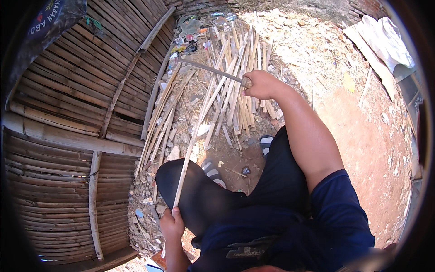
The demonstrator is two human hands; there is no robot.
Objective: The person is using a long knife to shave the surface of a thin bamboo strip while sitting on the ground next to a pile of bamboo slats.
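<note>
My left hand [172, 224] is closed round the near end of a long, pale bamboo strip [185, 168]. The strip runs forward past my left knee, and its far part lies over a heap of split bamboo strips [235, 109]. My right hand [261, 85] grips the wooden handle of a machete [211, 70], held out over the heap. Its long, narrow blade points to the left and crosses above the strips. Whether the blade touches any strip I cannot tell.
A slatted bamboo wall [68, 86] stands on the left, with more strips [158, 118] along its foot. Shavings [312, 45] and rubble cover the ground ahead. A board [371, 61] and a white sack [385, 41] lie at the far right. My sandalled feet are near the heap.
</note>
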